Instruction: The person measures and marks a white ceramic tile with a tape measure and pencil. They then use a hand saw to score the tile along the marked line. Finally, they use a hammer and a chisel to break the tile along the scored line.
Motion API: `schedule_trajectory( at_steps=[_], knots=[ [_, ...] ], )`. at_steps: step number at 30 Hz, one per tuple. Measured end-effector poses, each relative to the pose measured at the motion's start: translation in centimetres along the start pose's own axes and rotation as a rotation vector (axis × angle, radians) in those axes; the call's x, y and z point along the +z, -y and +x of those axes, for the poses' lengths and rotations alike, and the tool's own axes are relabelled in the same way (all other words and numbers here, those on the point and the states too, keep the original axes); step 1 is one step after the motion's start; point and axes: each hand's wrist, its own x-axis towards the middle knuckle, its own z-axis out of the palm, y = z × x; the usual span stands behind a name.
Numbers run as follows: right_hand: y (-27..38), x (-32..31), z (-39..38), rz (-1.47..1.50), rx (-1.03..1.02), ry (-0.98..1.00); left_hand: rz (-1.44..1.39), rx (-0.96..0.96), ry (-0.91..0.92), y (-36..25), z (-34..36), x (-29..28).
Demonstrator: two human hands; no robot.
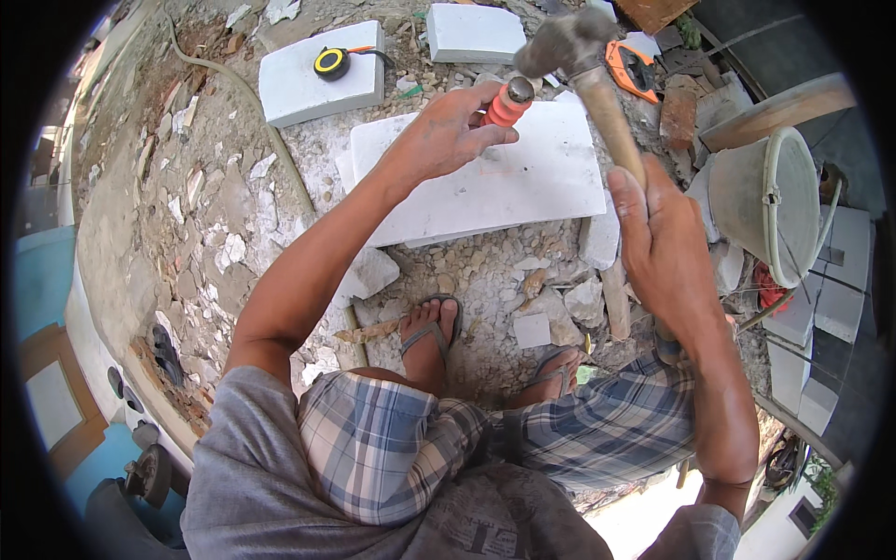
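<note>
My left hand (448, 135) is wrapped round the red-orange handle of what looks like a chisel (509, 105), its metal striking cap turned up. The lower end of the tool is hidden. Beneath it lies a large white lightweight block (523, 187), propped above the rubble. In my right hand (665, 247) is a hammer (611, 117), gripped by its wooden handle. The hammer's dark metal head is raised up and to the right of the chisel's cap, apart from it.
A white block (289, 84) at the far left carries a yellow-black tape measure (331, 63). Another white block (476, 35) lies beyond. An orange-handled saw (630, 73) rests at the far right, near a whitish bucket (751, 201) on its side. Broken rubble (467, 266) surrounds my sandalled feet; a hose (271, 135) runs along the left.
</note>
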Motion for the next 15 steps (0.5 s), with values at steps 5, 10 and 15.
schedule_trajectory(
  at_steps=[5, 10, 15],
  knots=[
    [1.0, -1.1, -1.8, 0.040, 0.081, -0.026, -0.038, -0.042, -0.084, -1.3, -0.7, -1.1],
    [1.4, -2.2, -3.0, 0.155, 0.083, -0.101, -0.013, 0.037, -0.047, -3.2, -0.5, -1.5],
    [0.7, -1.8, -3.1, 0.119, 0.077, -0.041, 0.014, 0.000, -0.057, -1.3, -1.1, -0.4]
  ],
)
